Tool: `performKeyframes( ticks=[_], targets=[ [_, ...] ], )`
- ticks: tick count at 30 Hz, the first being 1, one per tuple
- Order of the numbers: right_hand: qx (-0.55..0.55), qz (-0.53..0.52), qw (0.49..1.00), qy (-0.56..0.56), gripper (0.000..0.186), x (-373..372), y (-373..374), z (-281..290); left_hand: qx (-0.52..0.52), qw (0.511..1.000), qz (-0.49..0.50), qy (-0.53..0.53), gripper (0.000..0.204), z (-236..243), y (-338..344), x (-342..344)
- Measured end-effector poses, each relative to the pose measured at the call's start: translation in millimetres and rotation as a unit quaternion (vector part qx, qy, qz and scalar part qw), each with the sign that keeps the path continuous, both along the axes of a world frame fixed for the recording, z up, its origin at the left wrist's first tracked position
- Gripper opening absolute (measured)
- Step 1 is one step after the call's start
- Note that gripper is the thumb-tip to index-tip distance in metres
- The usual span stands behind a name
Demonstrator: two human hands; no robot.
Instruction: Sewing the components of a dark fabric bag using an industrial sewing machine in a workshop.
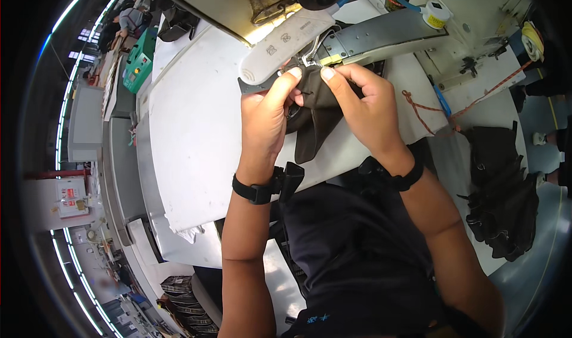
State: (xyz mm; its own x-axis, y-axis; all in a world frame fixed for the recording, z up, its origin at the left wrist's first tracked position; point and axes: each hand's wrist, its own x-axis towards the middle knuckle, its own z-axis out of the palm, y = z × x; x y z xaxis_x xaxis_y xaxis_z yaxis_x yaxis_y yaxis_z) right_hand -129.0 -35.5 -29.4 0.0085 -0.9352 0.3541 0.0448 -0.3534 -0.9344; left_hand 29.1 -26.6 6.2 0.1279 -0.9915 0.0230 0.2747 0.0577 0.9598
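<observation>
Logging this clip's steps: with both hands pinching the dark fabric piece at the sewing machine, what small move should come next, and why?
Probably ease the dark fabric piece forward under the sewing machine's needle area. Both the left hand and the right hand pinch its top edge right at the machine's arm, apparently aligning it, so feeding it in seems the likely follow-up.

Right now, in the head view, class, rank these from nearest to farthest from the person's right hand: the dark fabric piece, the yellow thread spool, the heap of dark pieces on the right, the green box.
From the right hand:
1. Dark fabric piece: pinched in its fingers, under the machine arm.
2. Yellow thread spool: up and right, on the machine.
3. Heap of dark pieces: lower right, at the table edge.
4. Green box: far upper left.
</observation>
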Motion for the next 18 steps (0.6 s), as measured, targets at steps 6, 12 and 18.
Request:
performKeyframes(
  ticks=[6,12,18],
  targets=[
    [-0.017,-0.027,0.999,-0.025,0.021,2.2,0.2,0.0,-0.002,0.999,-0.004,-0.038,0.033,-0.7,-2.9,5.1],
    [0.015,0.012,1.0,0.019,0.019,-4.5,1.8,3.2,0.003,1.0,0.002,-0.019,0.033,0.3,-1.0,2.6],
    [-0.325,-0.146,0.896,0.264,0.009,-19.8,-21.9,15.4,0.043,0.999,-0.01,0.029,0.034,5.0,4.2,2.1]
  ],
)
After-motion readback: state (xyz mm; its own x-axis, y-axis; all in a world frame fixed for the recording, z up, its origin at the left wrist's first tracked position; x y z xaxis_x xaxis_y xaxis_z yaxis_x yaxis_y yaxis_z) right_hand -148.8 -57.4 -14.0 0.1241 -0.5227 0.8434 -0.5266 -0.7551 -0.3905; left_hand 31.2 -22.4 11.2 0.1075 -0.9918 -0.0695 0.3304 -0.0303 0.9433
